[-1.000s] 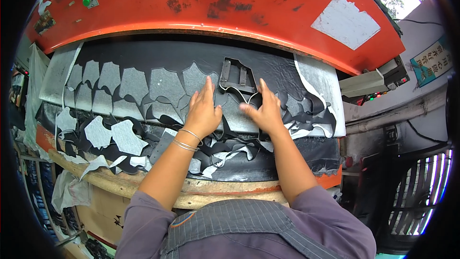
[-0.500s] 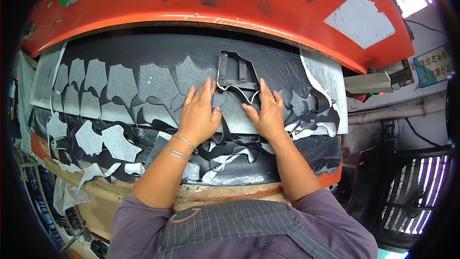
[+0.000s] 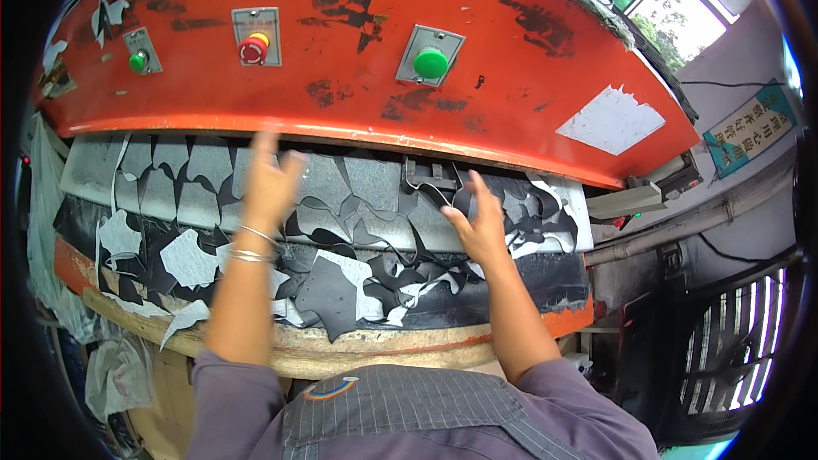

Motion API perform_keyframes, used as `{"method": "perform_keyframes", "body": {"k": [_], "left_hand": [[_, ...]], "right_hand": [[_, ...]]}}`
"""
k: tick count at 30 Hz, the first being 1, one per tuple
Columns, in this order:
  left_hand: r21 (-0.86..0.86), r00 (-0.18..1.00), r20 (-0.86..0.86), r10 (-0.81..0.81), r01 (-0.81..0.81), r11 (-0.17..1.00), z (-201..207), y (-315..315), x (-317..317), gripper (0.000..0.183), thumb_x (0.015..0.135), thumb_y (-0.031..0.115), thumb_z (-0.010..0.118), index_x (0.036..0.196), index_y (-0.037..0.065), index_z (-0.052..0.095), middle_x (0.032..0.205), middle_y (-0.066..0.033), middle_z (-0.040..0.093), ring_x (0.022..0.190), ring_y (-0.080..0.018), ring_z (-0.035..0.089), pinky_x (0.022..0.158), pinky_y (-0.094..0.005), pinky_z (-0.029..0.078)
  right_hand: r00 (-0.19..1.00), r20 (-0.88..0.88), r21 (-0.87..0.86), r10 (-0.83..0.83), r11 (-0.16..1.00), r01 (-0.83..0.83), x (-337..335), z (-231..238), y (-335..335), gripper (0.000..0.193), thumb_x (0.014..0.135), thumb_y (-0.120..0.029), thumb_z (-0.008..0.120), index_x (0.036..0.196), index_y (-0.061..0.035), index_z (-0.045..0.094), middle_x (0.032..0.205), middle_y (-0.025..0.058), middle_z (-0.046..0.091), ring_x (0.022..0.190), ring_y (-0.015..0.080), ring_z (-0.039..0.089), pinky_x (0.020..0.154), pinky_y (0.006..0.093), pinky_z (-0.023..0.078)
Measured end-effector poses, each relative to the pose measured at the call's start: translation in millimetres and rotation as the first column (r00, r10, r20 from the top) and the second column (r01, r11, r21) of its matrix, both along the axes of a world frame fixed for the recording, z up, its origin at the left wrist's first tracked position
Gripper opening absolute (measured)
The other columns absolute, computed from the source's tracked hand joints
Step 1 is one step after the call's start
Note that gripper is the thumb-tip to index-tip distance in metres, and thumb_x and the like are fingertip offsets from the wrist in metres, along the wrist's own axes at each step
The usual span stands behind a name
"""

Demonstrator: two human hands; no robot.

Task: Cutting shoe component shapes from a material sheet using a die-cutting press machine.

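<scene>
My left hand is raised, blurred by motion, with its fingers apart and nothing in it; it is over the grey cut-out gaps in the dark sheet material. My right hand is open beside the metal cutting die, thumb and fingers spread; I cannot tell whether it touches it. The die sits partly hidden beneath the orange press beam. Strips of dark offcut surround the gaps on the pale cutting board. In front lies a dark shaped cut piece.
The beam carries a green button, a red emergency-stop knob and a smaller green knob. White-backed scraps lie along the front ledge. A wooden edge runs nearest me, with a barred black frame at right.
My left hand has left the die, moving up and left. My right hand has shifted slightly right and down. The view has tilted up, showing more of the beam and its buttons.
</scene>
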State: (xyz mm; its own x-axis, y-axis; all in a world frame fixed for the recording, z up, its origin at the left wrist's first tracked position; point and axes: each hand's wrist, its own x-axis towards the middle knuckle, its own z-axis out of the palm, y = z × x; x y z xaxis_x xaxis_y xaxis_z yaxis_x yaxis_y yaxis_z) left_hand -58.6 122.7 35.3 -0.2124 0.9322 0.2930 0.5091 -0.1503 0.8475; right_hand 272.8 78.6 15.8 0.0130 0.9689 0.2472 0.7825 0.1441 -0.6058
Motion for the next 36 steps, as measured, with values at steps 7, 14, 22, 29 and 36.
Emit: {"method": "perform_keyframes", "body": {"k": [7,14,22,29,36], "left_hand": [[0.534,0.705,0.131,0.697,-0.643,0.55,67,37,-178,0.074,0.088,0.021,0.061,0.143,-0.01,0.024,0.153,-0.0229,0.025,0.141,-0.0301,0.028,0.114,-0.038,0.024],[0.439,0.939,0.093,0.33,-0.336,0.833,77,-16,-234,0.053,0.093,0.013,0.056,0.144,0.007,0.041,0.135,-0.014,0.052,0.113,-0.0145,0.055,0.094,-0.029,0.045],[-0.284,0.91,-0.144,-0.389,0.339,0.897,19,-184,-10,0.019,0.085,0.018,0.064,0.096,0.005,0.07,0.093,-0.0115,0.069,0.084,-0.0252,0.067,0.078,-0.035,0.052],[-0.134,0.825,-0.468,-0.318,0.29,0.948,-8,-199,43,0.015,0.078,0.02,0.066,0.074,0.006,0.071,0.075,-0.0109,0.062,0.073,-0.0312,0.058,0.067,-0.0405,0.048],[-0.374,0.778,-0.419,-0.467,0.321,0.87,18,-178,36,0.018,0.076,0.023,0.069,0.074,0.005,0.073,0.074,-0.0134,0.065,0.068,-0.0301,0.061,0.064,-0.0379,0.049]], "right_hand": [[0.857,-0.421,0.471,0.296,0.879,-0.073,-94,134,45,0.047,0.081,-0.019,0.076,0.115,-0.0009,0.048,0.078,0.0079,0.061,0.065,0.0177,0.06,0.06,0.0311,0.05],[0.911,-0.346,0.476,0.226,0.879,-0.037,-106,127,38,0.041,0.081,-0.024,0.076,0.1,-0.0035,0.047,0.062,0.0094,0.057,0.054,0.0216,0.057,0.051,0.033,0.045],[0.734,0.219,-0.237,0.642,0.765,-0.599,-90,25,-137,0.055,0.067,-0.038,0.079,0.102,-0.0011,0.058,0.096,0.0142,0.061,0.096,0.0326,0.059,0.081,0.0412,0.05],[0.797,0.314,-0.174,0.517,0.856,-0.487,-91,12,-143,0.041,0.058,-0.021,0.081,0.089,-0.0021,0.064,0.091,0.0121,0.061,0.092,0.0283,0.059,0.078,0.0362,0.052],[0.581,0.151,-0.466,0.8,0.576,-0.672,-72,41,-98,0.038,0.069,-0.032,0.078,0.091,-0.0038,0.067,0.086,0.017,0.067,0.084,0.035,0.066,0.071,0.0421,0.054]]}}
